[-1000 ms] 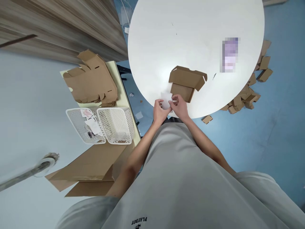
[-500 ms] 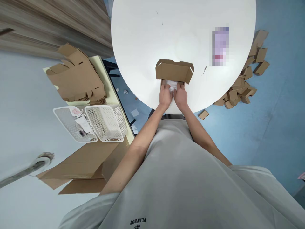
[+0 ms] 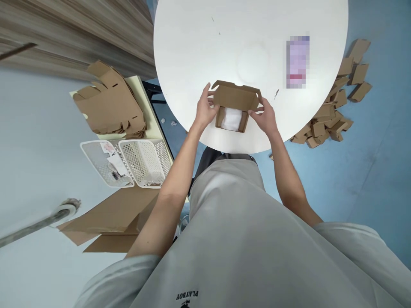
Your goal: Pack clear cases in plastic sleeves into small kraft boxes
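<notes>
A small brown cardboard box (image 3: 235, 97) sits on the round white table (image 3: 250, 47) near its front edge, its lid standing up at the back. A white packet (image 3: 231, 118) lies inside the box. My left hand (image 3: 204, 108) grips the lid's left end with the fingers curled on the flap. At the lid's right end my right hand (image 3: 263, 116) holds the flap in the same way.
A stack of flat box blanks (image 3: 111, 105) lies on a pale side table at left, with two white mesh baskets (image 3: 128, 162) below it. Large cardboard sheets (image 3: 112, 222) lie on the floor. Several folded boxes (image 3: 334, 115) are heaped on the blue floor at right.
Both hands pushed the white packet into the box, then moved apart from its front to the two ends of the lid.
</notes>
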`<act>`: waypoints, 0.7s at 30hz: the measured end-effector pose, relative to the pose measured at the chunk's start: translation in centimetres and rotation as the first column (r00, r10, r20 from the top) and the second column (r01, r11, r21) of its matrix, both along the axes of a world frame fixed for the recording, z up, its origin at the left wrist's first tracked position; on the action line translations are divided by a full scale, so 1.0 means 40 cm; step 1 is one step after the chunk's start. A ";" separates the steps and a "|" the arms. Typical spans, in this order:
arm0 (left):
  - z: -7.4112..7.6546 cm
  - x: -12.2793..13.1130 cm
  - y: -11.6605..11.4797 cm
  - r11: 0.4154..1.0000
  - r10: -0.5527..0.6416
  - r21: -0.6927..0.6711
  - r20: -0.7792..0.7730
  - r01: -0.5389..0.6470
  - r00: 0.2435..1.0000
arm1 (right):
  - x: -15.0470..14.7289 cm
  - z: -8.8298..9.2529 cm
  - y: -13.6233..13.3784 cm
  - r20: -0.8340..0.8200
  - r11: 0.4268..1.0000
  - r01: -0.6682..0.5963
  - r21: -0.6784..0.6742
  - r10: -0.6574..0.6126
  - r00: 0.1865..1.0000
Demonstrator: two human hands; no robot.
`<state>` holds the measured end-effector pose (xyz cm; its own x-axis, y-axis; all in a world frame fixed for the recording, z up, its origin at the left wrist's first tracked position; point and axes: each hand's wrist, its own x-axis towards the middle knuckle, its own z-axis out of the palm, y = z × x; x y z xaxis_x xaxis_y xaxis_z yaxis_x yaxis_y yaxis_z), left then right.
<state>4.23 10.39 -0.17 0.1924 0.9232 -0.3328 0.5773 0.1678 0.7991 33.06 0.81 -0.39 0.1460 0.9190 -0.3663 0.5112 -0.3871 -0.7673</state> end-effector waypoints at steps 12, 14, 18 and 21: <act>0.005 -0.074 -0.345 0.934 -0.342 -0.154 -0.132 0.322 0.930 | -0.094 0.028 -0.261 0.156 0.924 -0.340 -0.176 0.367 0.917; -0.024 -0.069 -0.391 0.914 -0.384 -0.203 -0.159 0.351 0.909 | -0.103 0.014 -0.296 0.178 0.898 -0.372 -0.236 0.417 0.891; -0.045 -0.041 -0.427 0.923 -0.351 -0.229 -0.166 0.311 0.921 | -0.116 0.005 -0.316 0.163 0.903 -0.348 -0.253 0.395 0.904; -0.016 -0.019 -0.420 0.963 -0.236 -0.171 -0.148 0.210 0.960 | -0.115 0.031 -0.299 0.111 0.937 -0.298 -0.184 0.321 0.941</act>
<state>3.48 -6.39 -0.80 0.3179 0.7987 -0.5108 0.7359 0.1319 0.6642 28.46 -11.14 0.85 -0.0771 0.8564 -0.5105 0.7210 -0.3058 -0.6218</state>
